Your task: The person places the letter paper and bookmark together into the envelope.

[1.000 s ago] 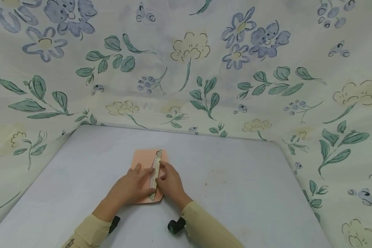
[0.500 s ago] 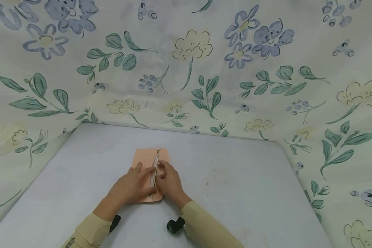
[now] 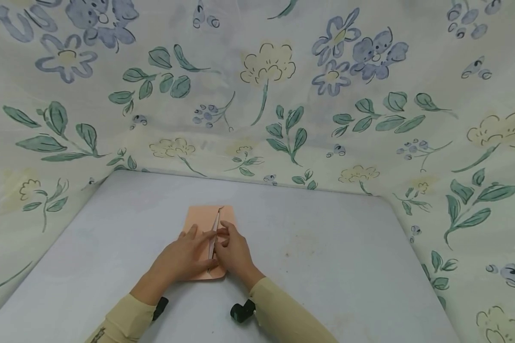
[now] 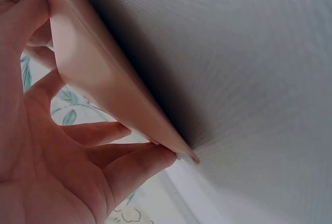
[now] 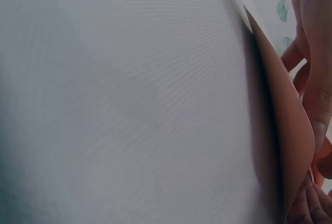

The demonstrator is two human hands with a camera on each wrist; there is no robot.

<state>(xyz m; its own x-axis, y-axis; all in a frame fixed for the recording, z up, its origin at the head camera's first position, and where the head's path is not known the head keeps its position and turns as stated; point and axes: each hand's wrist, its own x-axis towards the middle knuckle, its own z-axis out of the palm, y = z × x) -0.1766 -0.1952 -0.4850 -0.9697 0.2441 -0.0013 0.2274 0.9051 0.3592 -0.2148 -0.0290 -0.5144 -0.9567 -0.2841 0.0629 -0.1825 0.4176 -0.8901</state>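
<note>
A peach-coloured paper card [image 3: 200, 215] with rounded corners lies on the white table, tilted slightly off the surface along its edge in the left wrist view. Along its middle runs a narrow paper strip [image 3: 216, 220], seen nearly edge-on, pale with dark tips at both ends. My left hand [image 3: 179, 258] rests across the card's left half, fingers spread, forefinger and thumb reaching to the strip. From the right side, my right hand [image 3: 237, 251] pinches the strip between thumb and fingertips. In the right wrist view the card's side [image 5: 286, 117] hides part of the fingers.
A white table [image 3: 334, 247] with faint brownish specks spreads around the card. Floral cloth [image 3: 266, 95] hangs behind and along both sides. Black wrist mounts [image 3: 242, 311] sit below the sleeves, close to the tabletop.
The strip has turned from showing its broad cream face and green patterned ends to nearly edge-on. Right-hand fingers have shifted slightly along with it; the left hand stays nearly in place.
</note>
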